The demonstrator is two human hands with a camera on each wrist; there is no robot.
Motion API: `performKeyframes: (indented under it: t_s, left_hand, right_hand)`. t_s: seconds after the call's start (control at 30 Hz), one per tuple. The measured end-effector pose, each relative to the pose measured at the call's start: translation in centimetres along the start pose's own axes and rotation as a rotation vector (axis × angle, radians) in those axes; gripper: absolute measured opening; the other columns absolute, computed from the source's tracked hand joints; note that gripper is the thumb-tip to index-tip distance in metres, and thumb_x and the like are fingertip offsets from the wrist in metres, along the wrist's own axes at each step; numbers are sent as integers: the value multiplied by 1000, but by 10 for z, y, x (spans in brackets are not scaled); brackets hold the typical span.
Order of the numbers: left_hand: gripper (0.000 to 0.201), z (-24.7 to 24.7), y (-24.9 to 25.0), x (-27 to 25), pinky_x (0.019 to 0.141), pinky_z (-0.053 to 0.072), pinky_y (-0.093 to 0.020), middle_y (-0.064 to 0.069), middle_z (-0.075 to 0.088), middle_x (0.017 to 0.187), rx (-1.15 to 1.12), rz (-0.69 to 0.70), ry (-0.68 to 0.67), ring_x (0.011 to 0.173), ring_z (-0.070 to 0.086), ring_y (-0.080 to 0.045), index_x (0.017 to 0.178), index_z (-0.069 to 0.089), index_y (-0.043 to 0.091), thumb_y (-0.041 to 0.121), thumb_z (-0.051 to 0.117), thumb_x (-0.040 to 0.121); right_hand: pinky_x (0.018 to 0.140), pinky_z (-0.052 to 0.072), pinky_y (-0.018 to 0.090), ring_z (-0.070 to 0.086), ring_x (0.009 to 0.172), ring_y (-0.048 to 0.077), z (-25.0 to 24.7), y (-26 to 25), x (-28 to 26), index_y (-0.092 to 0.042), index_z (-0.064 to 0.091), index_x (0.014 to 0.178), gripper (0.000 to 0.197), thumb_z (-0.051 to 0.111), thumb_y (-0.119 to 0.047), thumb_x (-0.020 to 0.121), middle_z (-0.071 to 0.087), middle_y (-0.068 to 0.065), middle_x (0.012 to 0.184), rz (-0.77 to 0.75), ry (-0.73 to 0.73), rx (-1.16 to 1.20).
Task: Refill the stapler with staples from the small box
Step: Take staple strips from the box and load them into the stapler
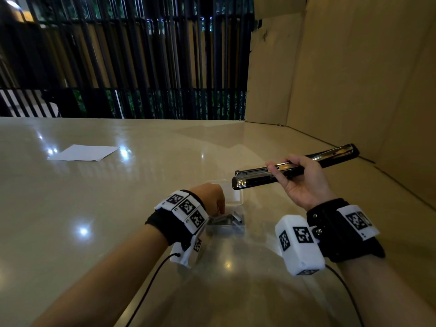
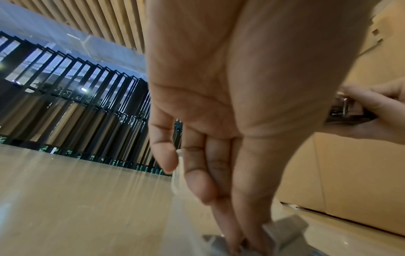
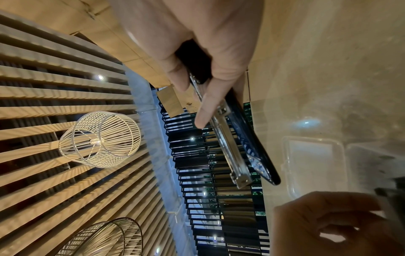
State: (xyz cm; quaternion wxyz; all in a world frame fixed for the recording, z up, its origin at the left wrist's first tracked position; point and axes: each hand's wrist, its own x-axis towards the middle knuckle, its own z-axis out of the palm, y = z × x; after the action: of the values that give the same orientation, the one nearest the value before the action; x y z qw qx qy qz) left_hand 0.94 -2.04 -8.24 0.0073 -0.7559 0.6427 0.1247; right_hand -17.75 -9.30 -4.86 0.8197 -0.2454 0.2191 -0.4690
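My right hand (image 1: 278,173) holds the stapler (image 1: 254,179) in the air, thumb and fingers curled round its middle. The stapler is black, swung fully open, with its chrome magazine (image 3: 230,143) bare on top. Below and to the left, the small clear plastic box (image 1: 226,232) sits on the table with its lid (image 3: 313,161) flipped open behind it. Grey strips of staples (image 1: 230,220) lie inside. My left hand (image 1: 220,210) reaches down into the box. In the left wrist view its thumb and forefinger (image 2: 241,246) pinch together on the staples (image 2: 285,226).
A white sheet of paper (image 1: 82,153) lies far left on the glossy beige table (image 1: 94,220). A tall cardboard wall (image 1: 354,79) stands along the right side and back right. Black slatted railings (image 1: 129,67) run behind the table's far edge.
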Motion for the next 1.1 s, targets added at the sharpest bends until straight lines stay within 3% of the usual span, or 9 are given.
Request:
performKeyframes:
  t_s: [0.23, 0.4, 0.53, 0.7, 0.8, 0.9, 0.97, 1.1]
  left_hand:
    - [29, 4, 4, -1, 93, 50, -38, -10, 69, 106, -22, -21, -8, 98, 62, -28, 102, 70, 9, 22, 63, 77]
    - [23, 0, 2, -2, 81, 47, -25, -9, 69, 106, -93, -10, 24, 91, 62, -21, 100, 69, 9, 16, 61, 80]
    - [21, 0, 1, -1, 76, 42, -23, -10, 68, 105, -124, -6, 20, 82, 54, -13, 99, 66, 6, 15, 61, 81]
    - [20, -2, 1, -2, 72, 38, -24, 1, 57, 84, -163, -24, 27, 83, 50, -14, 98, 62, 5, 15, 62, 80]
    - [23, -3, 0, -3, 76, 41, -24, 1, 57, 89, -206, -22, -4, 86, 53, -14, 100, 61, 7, 17, 65, 80]
    - [34, -4, -3, -7, 92, 43, -28, -5, 67, 104, -324, -22, -38, 98, 61, -18, 112, 59, 11, 17, 67, 80]
    - [36, -7, -5, -11, 95, 42, -29, -8, 67, 112, -345, -18, 4, 102, 62, -19, 117, 59, 10, 15, 65, 81]
    - [29, -13, -15, -19, 85, 41, -22, -8, 67, 109, -387, -70, 282, 91, 57, -13, 109, 65, 6, 16, 65, 82]
  right_hand:
    - [65, 60, 36, 61, 84, 29, 2, 1, -4, -4, 48, 76, 16, 47, -3, 92, 50, 8, 79, -2, -20, -4]
    - [66, 59, 36, 61, 86, 28, 3, 0, -7, -5, 48, 75, 17, 46, -3, 92, 49, 8, 79, -7, -28, -16]
    - [63, 60, 34, 60, 91, 29, 3, 0, -5, -5, 48, 78, 15, 46, -3, 92, 49, 8, 78, 1, -37, -15]
    - [61, 60, 33, 60, 90, 30, 2, -1, -4, -4, 48, 77, 15, 46, -3, 92, 49, 7, 77, -6, -32, -14]
    - [61, 60, 34, 60, 90, 30, 2, -2, -4, -4, 48, 77, 15, 46, -3, 92, 49, 8, 77, -12, -27, -13]
    - [61, 60, 33, 61, 89, 30, 3, -3, -5, -5, 48, 78, 15, 46, -3, 92, 50, 8, 78, -11, -21, -25]
    - [60, 60, 33, 61, 91, 31, 2, -3, -4, -5, 48, 78, 14, 47, -4, 92, 50, 8, 79, -6, -21, -30]
    - [64, 60, 35, 62, 91, 30, 3, -1, -4, -5, 48, 77, 16, 45, -4, 93, 50, 8, 77, -4, -33, -43]
